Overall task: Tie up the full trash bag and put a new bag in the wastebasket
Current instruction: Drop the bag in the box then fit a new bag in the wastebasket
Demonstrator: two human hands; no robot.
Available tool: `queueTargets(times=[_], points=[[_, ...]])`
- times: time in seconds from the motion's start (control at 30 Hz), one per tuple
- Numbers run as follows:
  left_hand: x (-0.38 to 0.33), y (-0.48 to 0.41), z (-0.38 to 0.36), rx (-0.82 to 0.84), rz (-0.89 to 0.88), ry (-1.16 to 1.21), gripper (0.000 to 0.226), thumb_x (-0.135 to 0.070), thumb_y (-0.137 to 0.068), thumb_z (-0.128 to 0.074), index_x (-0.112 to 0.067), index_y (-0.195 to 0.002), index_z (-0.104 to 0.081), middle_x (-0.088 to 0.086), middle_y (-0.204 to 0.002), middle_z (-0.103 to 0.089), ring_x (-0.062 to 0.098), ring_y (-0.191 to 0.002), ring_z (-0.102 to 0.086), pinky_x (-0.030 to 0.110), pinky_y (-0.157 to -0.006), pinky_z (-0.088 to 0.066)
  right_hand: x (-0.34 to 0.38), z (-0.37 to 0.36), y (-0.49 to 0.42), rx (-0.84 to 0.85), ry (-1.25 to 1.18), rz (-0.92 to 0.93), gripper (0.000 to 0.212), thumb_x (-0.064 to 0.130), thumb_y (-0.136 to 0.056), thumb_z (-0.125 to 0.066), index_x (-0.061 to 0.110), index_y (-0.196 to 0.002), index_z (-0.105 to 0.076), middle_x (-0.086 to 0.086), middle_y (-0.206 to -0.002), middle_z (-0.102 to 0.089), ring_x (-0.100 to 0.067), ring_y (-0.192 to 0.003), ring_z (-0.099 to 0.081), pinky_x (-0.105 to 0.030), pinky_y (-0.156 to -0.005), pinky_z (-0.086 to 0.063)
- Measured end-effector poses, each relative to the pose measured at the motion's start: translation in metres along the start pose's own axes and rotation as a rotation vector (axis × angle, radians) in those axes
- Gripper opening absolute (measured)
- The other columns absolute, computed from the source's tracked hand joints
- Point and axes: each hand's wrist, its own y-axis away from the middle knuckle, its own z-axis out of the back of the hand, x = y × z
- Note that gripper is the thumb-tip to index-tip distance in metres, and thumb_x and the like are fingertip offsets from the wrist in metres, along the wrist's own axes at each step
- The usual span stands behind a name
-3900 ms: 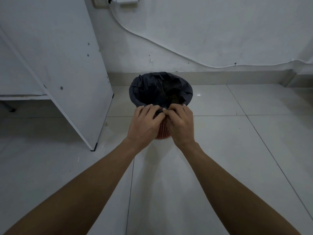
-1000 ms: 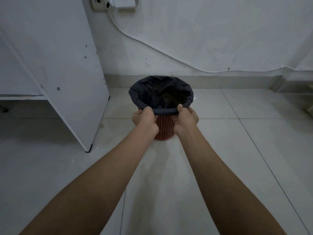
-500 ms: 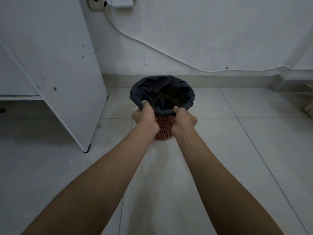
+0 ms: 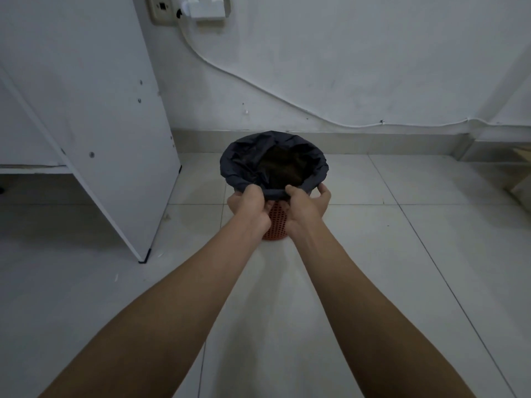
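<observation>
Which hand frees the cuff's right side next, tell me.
Likely the right hand: its fingers reach along that side of the trash bag cuff; the left hand grips its near-left edge.

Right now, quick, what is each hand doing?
Left hand: closed, fingers gripping the black trash bag at its near rim.
Right hand: closed, gripping the same rim.
</observation>
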Motion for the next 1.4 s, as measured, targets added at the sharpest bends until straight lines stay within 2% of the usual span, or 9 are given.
queueTargets(times=[0.17, 0.27, 0.33, 0.57, 0.8, 0.97, 1.07, 1.2, 1.4], points=[[-0.003, 0.0, 0.01, 0.129, 0.058, -0.194, 0.031, -0.008, -0.091, -0.062, -0.004, -0.122, -0.062, 0.011, -0.107, -0.067, 0.02, -0.088, -0.063, 0.03, -0.068, -0.053, 0.012, 0.003, -0.011, -0.089, 0.001, -0.074, 0.028, -0.015, -0.08, -0.065, -0.003, -0.104, -0.06, -0.016, -0.092, -0.067, -0.025, -0.074, -0.069, -0.034, -0.062, -0.061], [-0.017, -0.009, 0.016, 0.092, 0.051, -0.143, 0.041, -0.036, -0.094, -0.065, -0.009, -0.124, -0.058, 0.012, -0.115, -0.066, 0.025, -0.101, -0.066, 0.036, -0.074, -0.058, 0.017, 0.007, -0.012, -0.111, 0.032, -0.121, 0.016, -0.014, -0.08, -0.067, 0.0, -0.082, -0.061, -0.017, -0.089, -0.069, -0.024, -0.086, -0.067, -0.039, -0.073, -0.061], [-0.028, -0.018, 0.021, 0.044, 0.012, -0.115, 0.04, -0.034, -0.097, -0.061, -0.008, -0.127, -0.056, 0.014, -0.119, -0.064, 0.029, -0.102, -0.066, 0.039, -0.071, -0.06, 0.022, 0.011, -0.014, -0.094, 0.023, -0.13, 0.02, -0.016, -0.079, -0.068, 0.001, -0.077, -0.058, -0.015, -0.089, -0.067, -0.023, -0.081, -0.068, -0.03, -0.058, -0.061], [-0.031, -0.022, 0.028, 0.081, -0.014, -0.178, 0.036, -0.005, -0.101, -0.05, 0.0, -0.136, -0.049, 0.018, -0.13, -0.059, 0.028, -0.103, -0.064, 0.032, -0.061, -0.056, 0.024, 0.012, -0.016, -0.02, 0.061, -0.092, 0.031, -0.002, -0.093, -0.065, 0.002, -0.122, -0.054, -0.016, -0.111, -0.063, -0.026, -0.092, -0.067, -0.036, -0.079, -0.061], [-0.024, -0.015, 0.021, 0.01, -0.059, -0.117, 0.022, 0.011, -0.091, -0.051, -0.005, -0.106, -0.054, 0.014, -0.093, -0.062, 0.025, -0.078, -0.065, 0.031, -0.047, -0.057, 0.02, 0.006, -0.014, 0.053, 0.094, -0.102, 0.039, -0.012, -0.09, -0.06, 0.004, -0.125, -0.051, -0.018, -0.109, -0.061, -0.031, -0.094, -0.067, -0.046, -0.089, -0.059], [-0.018, -0.013, 0.024, 0.045, -0.024, -0.106, 0.032, 0.007, -0.091, -0.059, 0.003, -0.122, -0.058, 0.018, -0.114, -0.066, 0.028, -0.091, -0.068, 0.038, -0.069, -0.06, 0.019, 0.006, -0.024, -0.074, 0.059, -0.063, 0.03, -0.007, -0.089, -0.068, -0.013, -0.116, -0.057, -0.028, -0.116, -0.065, -0.035, -0.099, -0.069, -0.035, -0.078, -0.06], [-0.017, -0.013, 0.031, 0.1, 0.033, -0.13, 0.028, 0.0, -0.092, -0.063, -0.004, -0.12, -0.062, 0.016, -0.107, -0.07, 0.026, -0.092, -0.069, 0.038, -0.071, -0.059, 0.017, 0.005, -0.023, -0.084, 0.06, -0.035, 0.015, 0.005, -0.095, -0.066, 0.001, -0.102, -0.054, -0.023, -0.11, -0.065, -0.025, -0.086, -0.066, -0.032, -0.071, -0.058], [-0.014, -0.014, 0.035, 0.15, 0.059, -0.23, 0.02, -0.01, -0.088, -0.067, -0.011, -0.108, -0.066, 0.01, -0.093, -0.069, 0.023, -0.091, -0.067, 0.038, -0.068, -0.058, 0.012, 0.001, -0.014, 0.083, 0.041, -0.071, 0.047, -0.003, -0.09, -0.065, 0.021, -0.12, -0.039, -0.016, -0.11, -0.059, -0.027, -0.095, -0.067, -0.046, -0.08, -0.062], [-0.019, -0.021, 0.039, 0.108, -0.004, -0.371, 0.03, -0.034, -0.095, -0.064, -0.009, -0.111, -0.067, 0.007, -0.098, -0.07, 0.017, -0.087, -0.065, 0.036, -0.068, -0.059, 0.011, 0.002, -0.018, 0.08, 0.112, -0.051, 0.046, -0.01, -0.088, -0.062, 0.008, -0.124, -0.04, -0.015, -0.103, -0.058, -0.02, -0.078, -0.063, -0.031, -0.066, -0.056]])
